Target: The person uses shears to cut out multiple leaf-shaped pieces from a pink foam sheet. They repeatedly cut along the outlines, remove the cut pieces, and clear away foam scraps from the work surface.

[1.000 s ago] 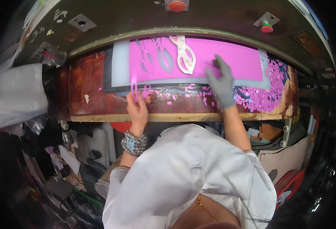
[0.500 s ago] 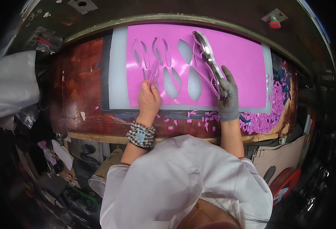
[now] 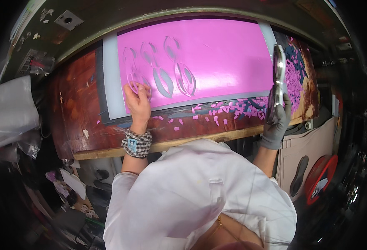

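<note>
1. Left hand [image 3: 138, 101] sits left of centre in the frame, bare, fingers curled narrow and pinching at the lower left corner of the pink sheet [image 3: 216, 54], right at a shoe-sole-shaped cut-out [image 3: 136, 77].
2. That pink sheet fills the upper middle of the frame, lying flat on a pale grey backing board [image 3: 109, 79] that shows along its left and lower edges.
3. Several more sole-shaped holes [image 3: 175, 73] sit in the sheet's left part, just right of the left hand; the rest of the sheet is uncut.
4. Right hand [image 3: 276, 123], in a grey glove, is at the right of the frame, fingers wrapped around the lower end of a metal cutting die [image 3: 279, 77].
5. The die stands on edge, just off the right end of the sheet, running up from the glove.
6. Small pink offcuts [image 3: 229, 109] litter the worn reddish-brown worktop [image 3: 75, 108] below the sheet, and a thicker heap of them [image 3: 294, 79] lies right of the die.
7. A checked fabric wristband [image 3: 136, 143] wraps the left wrist at the worktop's wooden front edge.
8. White sleeves and shoulders fill the lower middle.
</note>
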Tool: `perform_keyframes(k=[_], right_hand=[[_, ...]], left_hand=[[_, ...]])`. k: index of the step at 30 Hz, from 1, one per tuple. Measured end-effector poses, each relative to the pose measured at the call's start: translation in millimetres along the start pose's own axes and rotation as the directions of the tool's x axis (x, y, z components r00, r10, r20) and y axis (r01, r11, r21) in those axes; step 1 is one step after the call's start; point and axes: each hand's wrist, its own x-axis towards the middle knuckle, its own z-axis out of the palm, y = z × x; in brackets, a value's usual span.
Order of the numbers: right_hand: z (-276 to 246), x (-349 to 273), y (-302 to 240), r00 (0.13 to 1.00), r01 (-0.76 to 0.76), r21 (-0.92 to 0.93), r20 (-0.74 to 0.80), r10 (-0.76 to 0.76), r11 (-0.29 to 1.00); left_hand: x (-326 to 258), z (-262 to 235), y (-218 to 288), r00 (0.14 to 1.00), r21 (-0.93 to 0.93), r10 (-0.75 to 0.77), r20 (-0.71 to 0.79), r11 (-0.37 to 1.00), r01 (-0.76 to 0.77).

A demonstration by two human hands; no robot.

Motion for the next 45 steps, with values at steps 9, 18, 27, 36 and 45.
perform_keyframes(k=[9, 18, 27, 36, 45], right_hand=[[2.1, -20.4, 8.0, 0.996, -0.064, 0.011, 0.055, 0.063, 0.998], [28.4, 9.1, -3.0, 0.959, 0.190, -0.251, 0.256, -0.124, 0.949], [132.7, 50.5, 115.4, 0.817, 0.503, -0.543, 0.552, -0.165, 0.673], [160.8, 80.1, 138.0, 0.627, 0.773, -0.508, 0.704, -0.334, 0.379], [160.7, 157.4, 116.8, 0.929, 0.343, -0.579, 0.325, -0.176, 0.740]], left_hand=[[80.5, 156.3, 24.4, 0.817, 0.388, 0.341, 0.465, 0.751, -0.535], [-57.8, 132.7, 34.7, 0.470, -0.128, 0.243, 0.849, 0.956, -0.264], [-7.6, -17.6, 8.0, 0.999, 0.328, -0.001, -0.046, 0.945, 0.016], [-70.7, -33.9, -15.8, 0.997, 0.463, 0.046, 0.058, 0.884, -0.068], [1.1, -13.3, -41.9, 0.996, 0.506, 0.005, 0.086, 0.861, -0.048]])
